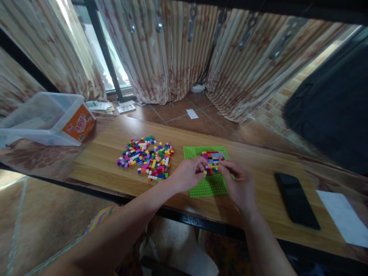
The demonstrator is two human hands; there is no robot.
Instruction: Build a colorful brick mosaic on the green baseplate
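Closely, the left hand (185, 174) and right hand (240, 183), fingers curled, flank the brick block (213, 161) on the green baseplate (209, 187); whether they grip, I cannot tell.

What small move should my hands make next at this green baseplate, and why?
Perhaps press the multicolored building-brick rows gently down against the green studded baseplate: the left hand and right hand are at opposite sides of them.

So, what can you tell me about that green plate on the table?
The green plate is a thin, studded sheet, plastic by its look, roughly rectangular. It lies flat on the wooden table. A multicoloured brick block sits on its far part; the left hand and right hand, at that block, cover parts of its side edges.
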